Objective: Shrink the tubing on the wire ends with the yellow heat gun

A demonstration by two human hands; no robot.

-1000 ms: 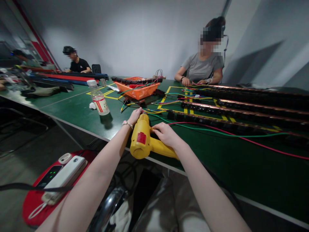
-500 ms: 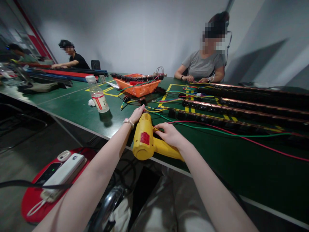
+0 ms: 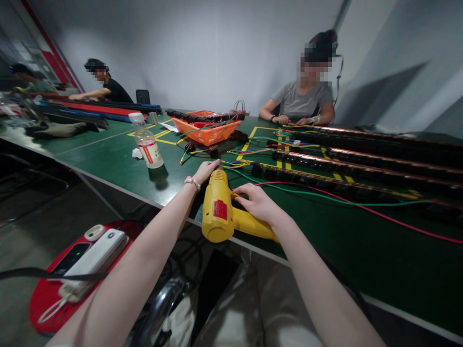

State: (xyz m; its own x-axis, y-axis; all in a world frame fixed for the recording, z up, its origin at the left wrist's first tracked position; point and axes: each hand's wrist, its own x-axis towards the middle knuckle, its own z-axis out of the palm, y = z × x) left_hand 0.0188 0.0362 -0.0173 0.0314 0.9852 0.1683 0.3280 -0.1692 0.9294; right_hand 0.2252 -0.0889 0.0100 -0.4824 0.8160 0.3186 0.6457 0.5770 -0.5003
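A yellow heat gun (image 3: 218, 212) lies on its side at the table's near edge, nozzle facing away and a red label on its body. My right hand (image 3: 255, 200) is closed around its handle. Beyond the nozzle, my left hand (image 3: 209, 169) is closed, its fingertips partly hidden by the gun. Thin yellow, blue and green wires (image 3: 237, 165) run into those fingertips from a long black strip with coppery edges (image 3: 289, 174). A green wire (image 3: 311, 193) and a red wire (image 3: 376, 210) trail to the right across the green table (image 3: 361, 255).
An orange basket (image 3: 206, 133) with black strips stands beyond my left hand. A bottle (image 3: 147, 144) and crumpled tissue (image 3: 137, 153) are to the left. More strips (image 3: 379, 164) lie at right. A person (image 3: 304, 103) sits opposite. Below left, a red stool (image 3: 43, 303) holds white devices.
The heat gun and my right hand have shifted slightly right and down in the view. My left hand stays almost in place. The person opposite has leaned lower.
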